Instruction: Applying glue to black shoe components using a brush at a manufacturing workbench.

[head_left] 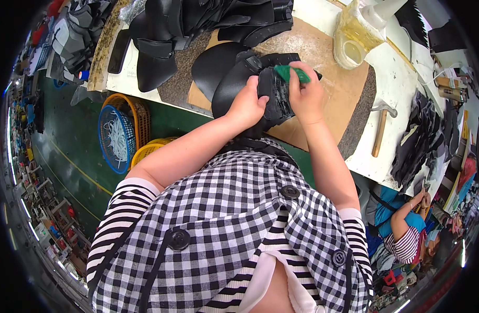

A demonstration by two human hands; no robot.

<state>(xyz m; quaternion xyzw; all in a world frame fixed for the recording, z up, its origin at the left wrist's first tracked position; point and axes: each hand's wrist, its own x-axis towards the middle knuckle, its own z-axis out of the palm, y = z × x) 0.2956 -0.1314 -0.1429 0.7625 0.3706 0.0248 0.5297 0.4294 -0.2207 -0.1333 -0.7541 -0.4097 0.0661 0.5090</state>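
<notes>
Left hand (247,106) grips black piece (277,99), over the cardboard (337,88) near the table's close edge. Right hand (308,98) pinches green tool (296,74) at its face; actual contact hard to tell. Risks: loose left grip near that edge could let the piece slip; a straying tool could smear the whitish streaks onto neighbouring black parts (210,68).

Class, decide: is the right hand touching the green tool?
Touching. The head view shows the right hand gripping the green tool, with no gap between them.
</notes>
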